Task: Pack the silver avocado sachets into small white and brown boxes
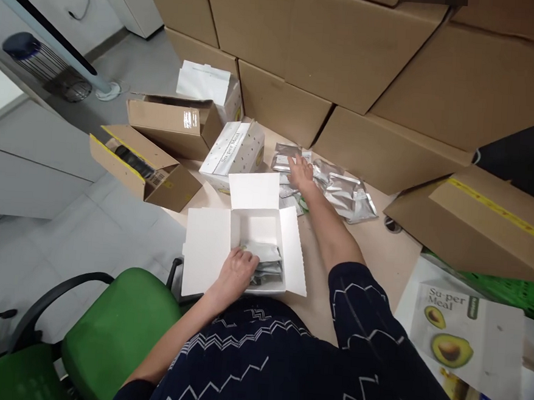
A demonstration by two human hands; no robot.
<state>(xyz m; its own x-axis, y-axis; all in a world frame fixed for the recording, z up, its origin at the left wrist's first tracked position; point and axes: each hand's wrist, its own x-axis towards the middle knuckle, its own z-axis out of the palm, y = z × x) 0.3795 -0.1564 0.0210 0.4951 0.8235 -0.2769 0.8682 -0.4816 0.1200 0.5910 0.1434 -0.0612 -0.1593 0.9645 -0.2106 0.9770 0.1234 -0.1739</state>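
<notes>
Left hand [238, 270] inside the box [258, 228], right hand [302, 172] over the pouches [342, 192].
The left hand's fingertips are out of sight and the lowest packets [263, 252] hard to make out. The open box holds those packets, stacked just right of the left hand; the pouches lie beneath and beyond the right. Left fingers curl, right fingers spread loosely; I cannot tell whether either grasps anything.

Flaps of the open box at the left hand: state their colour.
The flaps are plain white, best seen in the head view.
</notes>
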